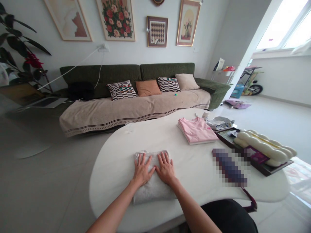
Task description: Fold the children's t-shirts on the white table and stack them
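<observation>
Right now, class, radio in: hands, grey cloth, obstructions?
Left hand, right hand palms down on grey cloth. Cloth folded on table. Pink garment apart, not blocking.

I see grey on the near folded cloth [155, 193], pale pink on the shirt [198, 131] to its right, white on the table [114, 155], dark green on the far sofa [167, 70], mostly black-and-white blocks on its leftmost cushion [122, 90].
</observation>
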Motion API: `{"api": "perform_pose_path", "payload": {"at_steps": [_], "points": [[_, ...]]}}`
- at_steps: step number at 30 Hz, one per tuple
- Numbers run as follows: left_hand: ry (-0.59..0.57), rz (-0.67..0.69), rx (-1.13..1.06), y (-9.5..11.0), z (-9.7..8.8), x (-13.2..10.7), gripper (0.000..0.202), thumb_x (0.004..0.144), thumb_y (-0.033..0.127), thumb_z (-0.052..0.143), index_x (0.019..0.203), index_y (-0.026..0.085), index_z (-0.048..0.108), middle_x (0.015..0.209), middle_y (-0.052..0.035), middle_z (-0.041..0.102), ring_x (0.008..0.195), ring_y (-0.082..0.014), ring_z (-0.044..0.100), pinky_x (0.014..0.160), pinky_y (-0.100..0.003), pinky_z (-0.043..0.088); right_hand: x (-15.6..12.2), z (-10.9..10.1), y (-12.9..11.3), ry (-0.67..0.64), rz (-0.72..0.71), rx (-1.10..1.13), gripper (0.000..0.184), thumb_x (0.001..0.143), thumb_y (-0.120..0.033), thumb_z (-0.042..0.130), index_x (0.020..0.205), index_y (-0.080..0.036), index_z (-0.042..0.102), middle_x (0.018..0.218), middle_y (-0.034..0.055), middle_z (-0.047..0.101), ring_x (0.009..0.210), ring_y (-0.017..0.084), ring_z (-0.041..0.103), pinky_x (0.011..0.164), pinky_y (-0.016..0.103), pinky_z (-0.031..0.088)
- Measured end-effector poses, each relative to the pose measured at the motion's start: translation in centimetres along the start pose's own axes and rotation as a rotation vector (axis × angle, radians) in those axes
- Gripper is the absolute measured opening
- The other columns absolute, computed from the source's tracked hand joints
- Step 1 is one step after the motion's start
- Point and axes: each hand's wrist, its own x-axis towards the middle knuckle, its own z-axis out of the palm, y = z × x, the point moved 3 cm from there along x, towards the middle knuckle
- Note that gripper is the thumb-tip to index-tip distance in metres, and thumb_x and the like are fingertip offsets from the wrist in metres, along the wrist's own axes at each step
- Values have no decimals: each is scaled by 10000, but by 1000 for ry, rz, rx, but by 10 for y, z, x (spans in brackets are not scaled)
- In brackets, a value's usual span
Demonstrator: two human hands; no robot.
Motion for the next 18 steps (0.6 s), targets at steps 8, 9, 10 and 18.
{"api": "perform_pose_path", "payload": {"at_steps": [8,9,10,18], "points": [[-33,102,-103,-10,-20,-44,466,817,434,433,1252,270,462,1346,-67,401,1233,-279,316,996,-461,267,-51,-15,5,-89,0,143,561,822,-349,413,1355,-241,271,1447,41,191,1321,231,117,1018,501,152],[-5,74,-143,-17,-25,-42,449,811,386,453,1237,246,479,1321,-70,430,1217,-257,341,1002,-423,274,-51,-20,10,-81,38,162,540,827,-305,408,1348,-237,284,1441,49,215,1313,222,149,1017,480,174],[28,5,-202,-25,-28,-38,454,788,343,488,1224,215,489,1303,-81,445,1209,-245,351,1010,-393,271,-48,-26,16,-66,82,173,531,829,-260,403,1345,-221,288,1434,66,234,1303,218,179,1013,454,201],[-55,-375,-638,-51,-31,-4,324,602,233,618,901,107,625,889,-91,658,854,-224,597,771,-304,446,-21,-41,28,-28,254,294,285,841,-328,508,1064,-150,525,1049,61,562,917,164,549,787,360,454]]}}
